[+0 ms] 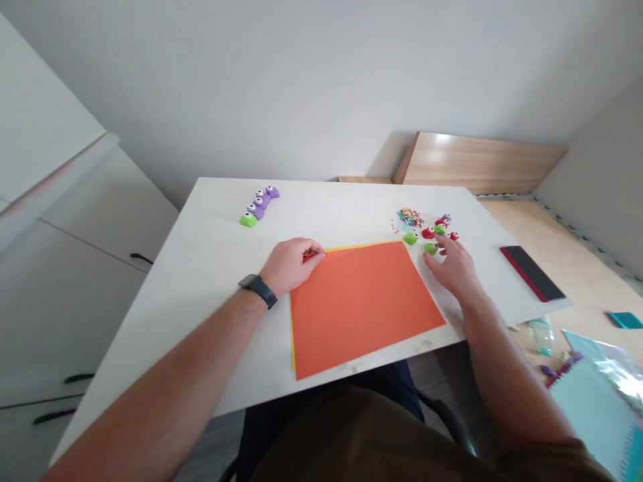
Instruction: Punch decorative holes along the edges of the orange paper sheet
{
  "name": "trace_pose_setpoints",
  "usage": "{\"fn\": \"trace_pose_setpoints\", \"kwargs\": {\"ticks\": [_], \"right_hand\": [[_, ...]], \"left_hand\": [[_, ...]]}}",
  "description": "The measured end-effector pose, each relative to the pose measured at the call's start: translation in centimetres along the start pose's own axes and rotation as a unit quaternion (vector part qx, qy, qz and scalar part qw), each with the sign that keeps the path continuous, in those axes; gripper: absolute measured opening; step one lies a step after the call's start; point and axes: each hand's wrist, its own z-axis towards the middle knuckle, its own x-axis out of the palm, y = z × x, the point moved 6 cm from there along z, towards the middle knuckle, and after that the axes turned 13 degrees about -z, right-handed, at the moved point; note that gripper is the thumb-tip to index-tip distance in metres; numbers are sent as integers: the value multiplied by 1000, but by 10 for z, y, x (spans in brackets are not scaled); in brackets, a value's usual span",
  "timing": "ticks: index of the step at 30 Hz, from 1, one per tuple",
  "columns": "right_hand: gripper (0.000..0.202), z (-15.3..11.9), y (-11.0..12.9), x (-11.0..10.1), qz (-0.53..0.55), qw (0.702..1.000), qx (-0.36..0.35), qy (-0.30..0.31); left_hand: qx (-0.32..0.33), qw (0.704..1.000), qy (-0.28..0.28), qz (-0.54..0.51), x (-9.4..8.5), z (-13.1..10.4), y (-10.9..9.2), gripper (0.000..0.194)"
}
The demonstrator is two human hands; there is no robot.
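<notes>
An orange sheet of paper (369, 304) lies on the white table, with a yellow sheet (293, 348) showing along its edges underneath. My left hand (291, 262) rests at the far left corner of the sheets, fingers curled around a small red and dark item (309, 254) that is mostly hidden. My right hand (455, 268) reaches over the right side, thumb and fingers apart around a green googly-eyed piece (431, 248); whether they touch it is unclear. Another green piece (410, 238) and a red one (429, 233) sit just beyond, among several similar pieces.
A row of purple googly-eyed pieces (260, 206) ending in a green one (248, 219) stands at the far left. Multicoloured beads (410, 217) are heaped at the back right. A black and red flat case (532, 273) lies near the table's right edge.
</notes>
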Motion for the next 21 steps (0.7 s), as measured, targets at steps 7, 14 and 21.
{"fn": "trace_pose_setpoints", "kwargs": {"ticks": [7, 14, 21], "right_hand": [[55, 20, 23, -8, -54, 997, -41, -22], [33, 34, 33, 12, -56, 998, -27, 6], [36, 23, 12, 9, -67, 996, 57, -26]], "left_hand": [[-7, 1000, -1, -3, -1, 1, 0, 17], [0, 1000, 0, -6, -1, 1, 0, 17], [2, 1000, 2, -14, -1, 0, -3, 15]]}}
